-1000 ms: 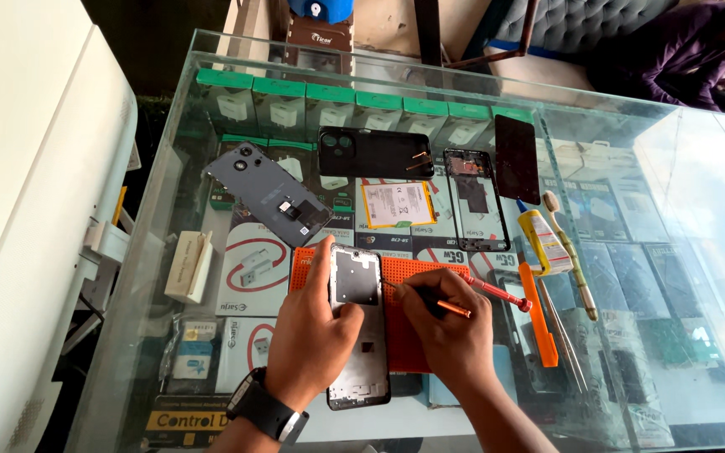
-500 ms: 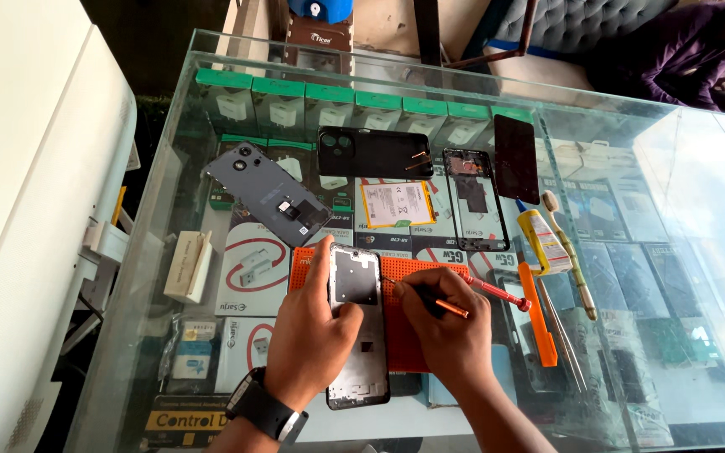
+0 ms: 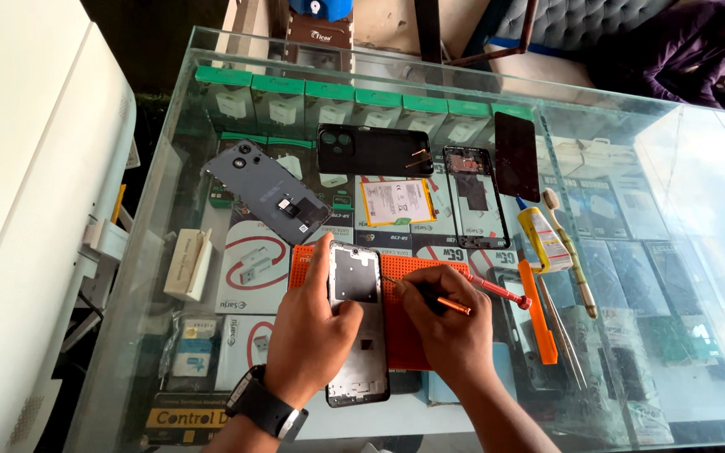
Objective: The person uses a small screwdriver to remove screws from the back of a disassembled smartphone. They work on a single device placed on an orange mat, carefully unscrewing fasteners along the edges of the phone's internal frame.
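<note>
My left hand [image 3: 312, 331] grips the left edge of an opened phone frame [image 3: 356, 289] that lies on an orange work mat [image 3: 430, 273] on a glass counter. A black watch sits on that wrist. My right hand [image 3: 446, 323] holds an orange-handled screwdriver [image 3: 442, 302], its tip touching the right edge of the phone frame near its upper part. A second, red screwdriver [image 3: 497, 291] lies on the mat just past my right hand.
Farther back lie a grey back cover [image 3: 266, 191], a black case [image 3: 375, 149], a battery [image 3: 396, 201], a bare mid-frame [image 3: 473, 197] and a dark screen [image 3: 517, 155]. A glue tube [image 3: 543, 239], orange pry tool [image 3: 537, 315], tweezers and toothbrush lie right. A person sits far right.
Both hands stay in nearly the same place. The screwdriver tip has shifted slightly along the phone frame's right edge.
</note>
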